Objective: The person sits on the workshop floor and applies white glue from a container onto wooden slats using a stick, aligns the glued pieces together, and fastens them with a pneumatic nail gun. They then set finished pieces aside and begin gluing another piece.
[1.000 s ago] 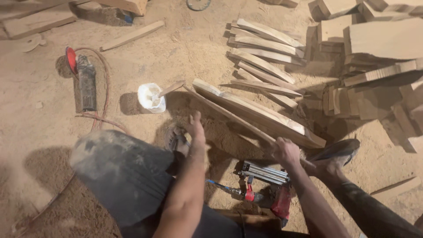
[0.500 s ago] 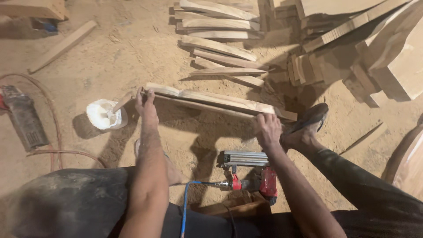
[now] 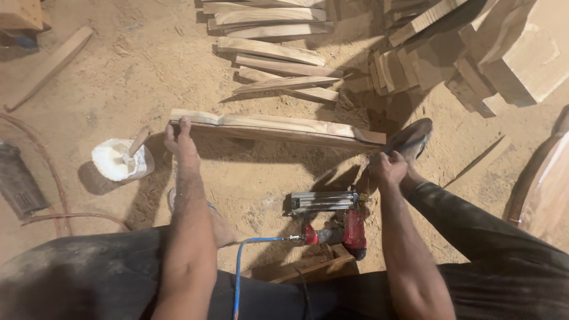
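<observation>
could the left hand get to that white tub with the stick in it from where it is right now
Probably yes. The left hand grips the near end of the long wooden piece, and the white tub sits just beside it on bare sawdust with nothing between them.

We hold a long wooden board on edge across the sawdust floor, our left hand at its left end, our right hand at its right end. A glue tub sits just left of the left hand. A nail gun lies on the floor between our arms, nearer us than the board. Beyond the board lie cut slats; stacked timber blocks fill the far right.
</observation>
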